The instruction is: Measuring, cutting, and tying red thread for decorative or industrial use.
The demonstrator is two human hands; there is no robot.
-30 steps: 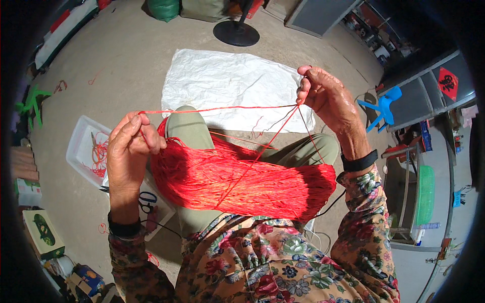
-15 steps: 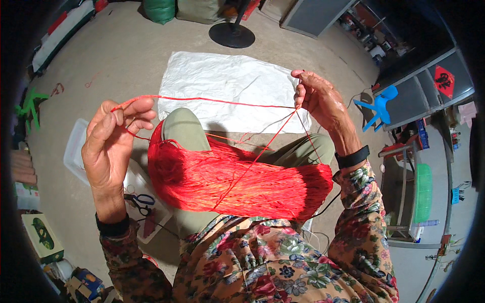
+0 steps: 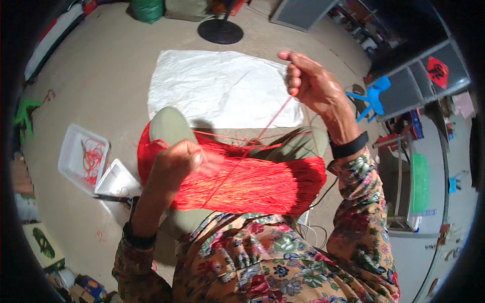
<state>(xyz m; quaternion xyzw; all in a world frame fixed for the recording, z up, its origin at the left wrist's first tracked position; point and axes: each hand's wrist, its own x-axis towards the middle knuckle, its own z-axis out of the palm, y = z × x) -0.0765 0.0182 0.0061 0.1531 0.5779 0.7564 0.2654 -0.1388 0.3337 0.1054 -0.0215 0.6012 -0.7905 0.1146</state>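
A thick bundle of red cords (image 3: pixel 252 189) lies across my lap, over both knees. My right hand (image 3: pixel 316 83) is raised above the right knee, its fingers curled shut on a red cord (image 3: pixel 275 118). From those fingers the cord slants down to the left, over the bundle, and a thinner strand falls toward the right knee. My left hand (image 3: pixel 182 161) is over the bundle's left part, just below the left knee. Its fingers are smeared by motion, so whether they grip any strand is unclear.
A white sheet (image 3: pixel 217 91) is spread on the floor ahead. At left stand a clear plastic tub (image 3: pixel 83 156) with red cord scraps and a white container (image 3: pixel 118 179), near dark-handled scissors. A round black stand base (image 3: pixel 220 32) is farther off; a blue stool (image 3: pixel 374 96) stands right.
My left hand has dropped from its raised place at left down and right onto the bundle. The cord stretched between both hands is gone from there. My right hand stays raised, still gripping cord.
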